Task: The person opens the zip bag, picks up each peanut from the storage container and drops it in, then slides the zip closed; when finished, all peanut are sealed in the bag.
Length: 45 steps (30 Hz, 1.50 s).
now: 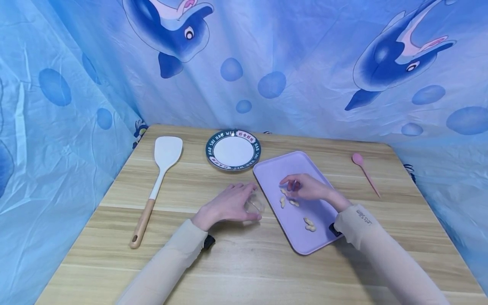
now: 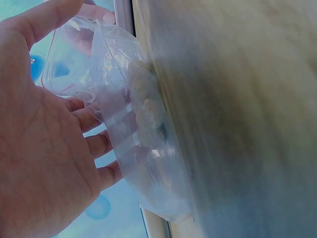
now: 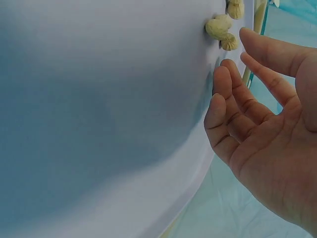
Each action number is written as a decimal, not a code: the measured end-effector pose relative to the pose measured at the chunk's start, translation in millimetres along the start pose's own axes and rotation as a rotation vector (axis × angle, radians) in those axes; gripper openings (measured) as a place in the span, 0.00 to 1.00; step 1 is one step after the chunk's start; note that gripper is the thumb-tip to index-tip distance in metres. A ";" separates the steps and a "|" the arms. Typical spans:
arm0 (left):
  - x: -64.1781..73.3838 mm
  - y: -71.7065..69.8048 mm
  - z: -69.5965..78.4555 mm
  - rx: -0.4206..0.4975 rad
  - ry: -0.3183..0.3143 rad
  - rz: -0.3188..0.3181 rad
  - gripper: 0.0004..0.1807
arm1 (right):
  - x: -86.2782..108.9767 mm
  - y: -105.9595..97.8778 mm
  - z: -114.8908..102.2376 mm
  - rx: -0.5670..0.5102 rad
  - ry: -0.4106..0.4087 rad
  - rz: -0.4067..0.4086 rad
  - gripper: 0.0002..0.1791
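My left hand curves around a clear zip bag on the table, left of the lavender tray. In the left wrist view, the fingers lie behind the bag and the thumb is by its red-lined mouth. Pale peanuts show through the plastic. Over the tray, my right hand hovers with loosely bent fingers and nothing visible in them. Several unshelled peanuts lie on the tray beneath and near its fingertips; in the right wrist view, a peanut sits just beyond them.
A round plate with a dark patterned rim stands behind the left hand. At the left lies a white spatula with a wooden handle. A pink spoon lies on the right. Blue dolphin-print sheeting hangs behind the table.
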State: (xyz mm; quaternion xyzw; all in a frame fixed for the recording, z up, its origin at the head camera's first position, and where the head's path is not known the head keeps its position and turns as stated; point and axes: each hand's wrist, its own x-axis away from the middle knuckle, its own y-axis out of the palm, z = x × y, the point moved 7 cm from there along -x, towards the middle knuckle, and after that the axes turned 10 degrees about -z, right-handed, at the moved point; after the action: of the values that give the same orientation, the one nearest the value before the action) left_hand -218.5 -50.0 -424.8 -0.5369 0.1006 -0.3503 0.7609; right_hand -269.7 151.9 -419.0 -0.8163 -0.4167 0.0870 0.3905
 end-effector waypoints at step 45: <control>0.3 1.0 0.0 -0.012 -0.003 0.003 0.49 | -1.2 -0.9 -1.2 -0.013 -0.002 0.058 0.13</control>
State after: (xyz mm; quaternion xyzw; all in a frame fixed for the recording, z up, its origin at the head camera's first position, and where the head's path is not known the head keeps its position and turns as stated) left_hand -217.9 -50.0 -425.6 -0.5418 0.1026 -0.3477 0.7583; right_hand -270.5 150.7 -417.7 -0.8304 -0.3937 0.0964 0.3823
